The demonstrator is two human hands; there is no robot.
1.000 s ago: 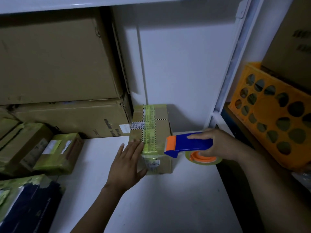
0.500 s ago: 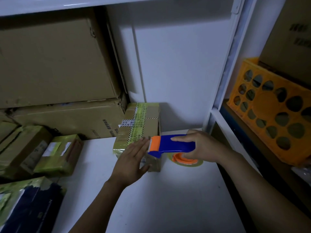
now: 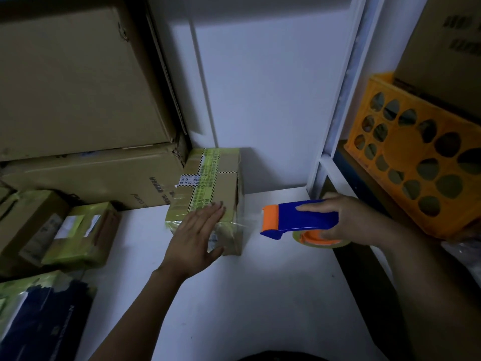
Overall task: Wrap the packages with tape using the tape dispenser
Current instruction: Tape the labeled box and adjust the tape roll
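Observation:
A small cardboard package (image 3: 221,186) with yellow printed tape and a label stands on the white shelf (image 3: 260,295), against the back wall. My left hand (image 3: 195,235) lies flat on its near top edge, fingers straight, thumb at the front face. My right hand (image 3: 346,220) grips the blue tape dispenser (image 3: 302,220) with its orange head and orange-cored tape roll, a short way right of the package. A clear strip of tape (image 3: 250,222) stretches from the package's right side to the dispenser head.
Large cardboard boxes (image 3: 78,82) are stacked at the back left. Smaller wrapped packages (image 3: 80,230) lie at the left, and a dark blue bag (image 3: 44,316) at the near left. A white shelf post (image 3: 335,126) and an orange crate (image 3: 416,155) stand on the right.
The dispenser was against the package's near right corner; it has pulled away to the right, drawing out tape. My left hand stays on the package.

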